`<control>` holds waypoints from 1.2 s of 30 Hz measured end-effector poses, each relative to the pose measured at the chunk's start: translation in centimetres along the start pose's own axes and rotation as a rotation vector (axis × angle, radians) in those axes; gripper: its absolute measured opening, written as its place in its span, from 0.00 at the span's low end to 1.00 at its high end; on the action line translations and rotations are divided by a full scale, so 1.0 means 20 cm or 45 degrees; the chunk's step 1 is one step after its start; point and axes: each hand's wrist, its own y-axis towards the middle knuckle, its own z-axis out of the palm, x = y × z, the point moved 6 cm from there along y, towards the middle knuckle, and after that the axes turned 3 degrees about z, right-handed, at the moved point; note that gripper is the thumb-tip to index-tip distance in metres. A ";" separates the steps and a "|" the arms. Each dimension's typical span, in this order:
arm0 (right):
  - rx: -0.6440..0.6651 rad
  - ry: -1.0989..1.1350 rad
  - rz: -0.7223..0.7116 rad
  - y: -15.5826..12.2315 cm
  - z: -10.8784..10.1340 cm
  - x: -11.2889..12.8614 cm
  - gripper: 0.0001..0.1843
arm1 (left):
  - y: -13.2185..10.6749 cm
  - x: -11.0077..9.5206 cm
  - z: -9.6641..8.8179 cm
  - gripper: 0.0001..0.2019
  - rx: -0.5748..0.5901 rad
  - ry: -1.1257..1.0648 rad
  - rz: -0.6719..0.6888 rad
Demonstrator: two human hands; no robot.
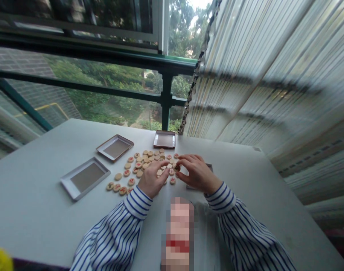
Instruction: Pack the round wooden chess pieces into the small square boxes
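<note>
The right hand pinches one round disc between thumb and fingers, above the table; the fingers cover part of the disc, and its dark marking is not legible. The left hand is open, thumb and forefinger apart and facing the right hand. Whether its fingertips touch any pieces cannot be determined.

Loose wood-coloured pieces lie on the table beyond and to the left of the left hand, which hides several of them. Some show red characters, too small to read; others show plain faces.

Three shallow trays stand around the pieces. A further tray is mostly concealed behind the right hand. A pixelated patch obscures the lower centre. A yellow object is cut off at lower left.
</note>
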 end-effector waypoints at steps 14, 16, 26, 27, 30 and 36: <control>-0.075 0.027 0.152 -0.17 -0.02 -0.10 0.12 | -0.01 -0.08 0.20 0.11 0.120 -0.297 -0.154; -0.092 0.027 0.163 -0.19 -0.02 -0.11 0.12 | 0.00 -0.08 0.22 0.11 0.133 -0.341 -0.178; -0.183 0.027 0.317 -0.32 0.02 -0.15 0.12 | -0.09 -0.02 0.38 0.11 0.166 -0.555 -0.283; -0.191 0.032 0.332 -0.33 0.02 -0.15 0.12 | -0.10 -0.02 0.39 0.11 0.169 -0.566 -0.275; -0.209 0.052 0.375 -0.36 0.03 -0.16 0.11 | -0.12 -0.04 0.41 0.10 0.185 -0.567 -0.225; -0.221 0.061 0.373 -0.37 0.04 -0.13 0.11 | -0.11 -0.06 0.36 0.09 0.121 -0.456 -0.194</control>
